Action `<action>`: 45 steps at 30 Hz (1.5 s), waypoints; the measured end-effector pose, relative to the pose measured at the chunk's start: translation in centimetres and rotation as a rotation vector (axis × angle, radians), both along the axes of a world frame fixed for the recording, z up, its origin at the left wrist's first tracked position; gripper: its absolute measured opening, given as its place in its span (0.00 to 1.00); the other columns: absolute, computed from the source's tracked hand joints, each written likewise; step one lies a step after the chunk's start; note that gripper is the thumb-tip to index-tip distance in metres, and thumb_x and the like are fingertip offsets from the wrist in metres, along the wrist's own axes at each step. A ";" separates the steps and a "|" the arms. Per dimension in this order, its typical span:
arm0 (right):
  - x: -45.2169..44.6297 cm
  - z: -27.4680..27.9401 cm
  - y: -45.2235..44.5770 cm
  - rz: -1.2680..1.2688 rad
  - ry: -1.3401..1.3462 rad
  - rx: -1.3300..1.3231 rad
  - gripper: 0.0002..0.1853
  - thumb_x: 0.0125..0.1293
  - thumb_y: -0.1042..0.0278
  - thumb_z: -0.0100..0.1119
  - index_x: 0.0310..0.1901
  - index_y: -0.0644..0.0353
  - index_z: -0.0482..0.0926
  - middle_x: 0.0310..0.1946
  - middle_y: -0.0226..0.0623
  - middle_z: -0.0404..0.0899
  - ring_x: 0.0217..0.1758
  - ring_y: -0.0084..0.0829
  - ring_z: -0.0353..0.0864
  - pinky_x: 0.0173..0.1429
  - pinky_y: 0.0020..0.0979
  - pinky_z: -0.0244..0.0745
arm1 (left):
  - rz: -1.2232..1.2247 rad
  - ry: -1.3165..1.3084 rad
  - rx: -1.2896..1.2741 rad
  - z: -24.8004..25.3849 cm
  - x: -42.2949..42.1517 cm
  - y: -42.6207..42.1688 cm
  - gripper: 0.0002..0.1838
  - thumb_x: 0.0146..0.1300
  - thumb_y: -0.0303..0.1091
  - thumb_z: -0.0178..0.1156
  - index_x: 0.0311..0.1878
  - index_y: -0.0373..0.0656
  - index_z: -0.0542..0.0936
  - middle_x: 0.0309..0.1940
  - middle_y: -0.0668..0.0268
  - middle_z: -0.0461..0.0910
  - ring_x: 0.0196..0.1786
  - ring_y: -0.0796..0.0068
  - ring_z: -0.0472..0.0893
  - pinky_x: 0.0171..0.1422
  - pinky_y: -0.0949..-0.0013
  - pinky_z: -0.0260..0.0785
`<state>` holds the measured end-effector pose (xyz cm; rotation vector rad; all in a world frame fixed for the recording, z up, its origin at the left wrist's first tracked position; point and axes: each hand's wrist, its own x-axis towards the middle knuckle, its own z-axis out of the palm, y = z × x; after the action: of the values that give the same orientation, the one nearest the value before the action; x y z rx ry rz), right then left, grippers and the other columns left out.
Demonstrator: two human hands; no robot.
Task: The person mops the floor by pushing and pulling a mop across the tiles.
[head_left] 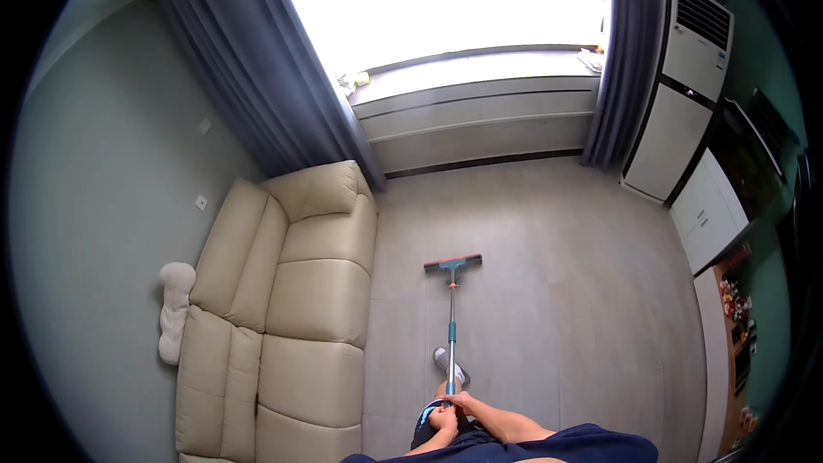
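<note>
A long-handled squeegee (453, 309) points straight away from me, with a grey and teal pole. Its wide head (453, 264) is teal with a dark and red strip, and I cannot tell whether it touches the floor. My right hand (460, 401) is closed around the pole near its lower end. Just below and to the left, my left hand (442, 417) grips the end of the handle. A foot in a grey and white slipper (450, 364) shows beside the pole.
A beige leather sofa (317, 296) runs along the left wall. Ahead are a windowsill (480, 73) and grey-blue curtains (249, 60). A standing air conditioner (673, 141) and a white cabinet (710, 206) line the right side. Grey tiled floor (549, 291) lies between.
</note>
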<state>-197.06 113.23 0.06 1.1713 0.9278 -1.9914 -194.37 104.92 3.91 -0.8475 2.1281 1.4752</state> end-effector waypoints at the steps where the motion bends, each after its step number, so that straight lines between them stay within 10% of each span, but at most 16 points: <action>1: -1.6 -0.1 0.6 0.025 -0.009 -0.022 0.13 0.59 0.58 0.57 0.35 0.61 0.76 0.26 0.37 0.78 0.26 0.30 0.79 0.30 0.33 0.76 | -0.011 0.003 0.038 -1.0 -1.7 0.1 0.17 0.44 0.32 0.68 0.18 0.46 0.66 0.10 0.71 0.67 0.11 0.80 0.67 0.13 0.73 0.58; 7: -10.9 -8.6 1.1 0.123 -0.054 0.089 0.12 0.51 0.61 0.64 0.30 0.60 0.76 0.25 0.36 0.77 0.22 0.30 0.76 0.25 0.34 0.73 | -0.072 0.009 -0.198 -1.3 -11.7 2.0 0.14 0.38 0.36 0.70 0.22 0.40 0.75 0.19 0.64 0.77 0.23 0.72 0.74 0.31 0.66 0.68; 13: -20.7 -4.8 4.2 0.349 -0.107 0.439 0.18 0.45 0.60 0.67 0.32 0.66 0.79 0.29 0.39 0.79 0.28 0.31 0.79 0.31 0.33 0.77 | -0.176 0.043 -0.288 -0.9 -20.2 4.4 0.12 0.38 0.40 0.65 0.22 0.42 0.78 0.20 0.56 0.78 0.24 0.55 0.77 0.31 0.59 0.67; 20: -24.9 -4.3 7.4 0.350 -0.117 0.475 0.20 0.42 0.58 0.69 0.31 0.67 0.80 0.29 0.40 0.80 0.31 0.31 0.80 0.35 0.31 0.77 | -0.131 0.058 -0.156 2.0 -26.4 8.2 0.15 0.50 0.43 0.60 0.20 0.40 0.76 0.18 0.57 0.77 0.23 0.64 0.77 0.29 0.61 0.66; 21: -25.1 -6.9 7.8 0.424 -0.145 0.606 0.19 0.41 0.53 0.72 0.22 0.63 0.79 0.20 0.37 0.78 0.21 0.29 0.78 0.24 0.32 0.73 | -0.134 0.089 -0.157 2.7 -27.0 8.9 0.16 0.50 0.43 0.60 0.21 0.39 0.77 0.18 0.58 0.78 0.22 0.68 0.77 0.28 0.62 0.66; 23: -27.5 -0.5 9.0 0.593 -0.185 0.901 0.26 0.40 0.49 0.71 0.29 0.68 0.80 0.29 0.44 0.81 0.31 0.34 0.81 0.35 0.34 0.76 | -0.091 0.053 -0.106 -1.8 -27.0 10.0 0.16 0.53 0.44 0.59 0.22 0.38 0.78 0.18 0.60 0.78 0.22 0.73 0.75 0.28 0.65 0.66; 26: -29.3 -3.4 12.5 0.421 -0.194 0.695 0.24 0.41 0.54 0.69 0.35 0.68 0.79 0.36 0.49 0.79 0.39 0.38 0.81 0.42 0.34 0.76 | -0.193 0.075 -0.243 0.6 -30.2 13.1 0.16 0.52 0.41 0.58 0.19 0.37 0.75 0.17 0.59 0.77 0.20 0.71 0.73 0.26 0.62 0.63; 45: -51.6 0.0 31.7 0.278 -0.053 0.546 0.10 0.53 0.70 0.62 0.23 0.69 0.76 0.19 0.39 0.78 0.18 0.27 0.78 0.24 0.27 0.76 | -0.067 -0.012 -0.072 1.0 -51.8 32.9 0.12 0.50 0.36 0.61 0.22 0.36 0.75 0.20 0.65 0.78 0.24 0.78 0.75 0.29 0.69 0.67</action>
<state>-248.69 144.88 0.11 1.2820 1.5741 -1.5195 -246.19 137.86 4.90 -0.7999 2.1898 1.3644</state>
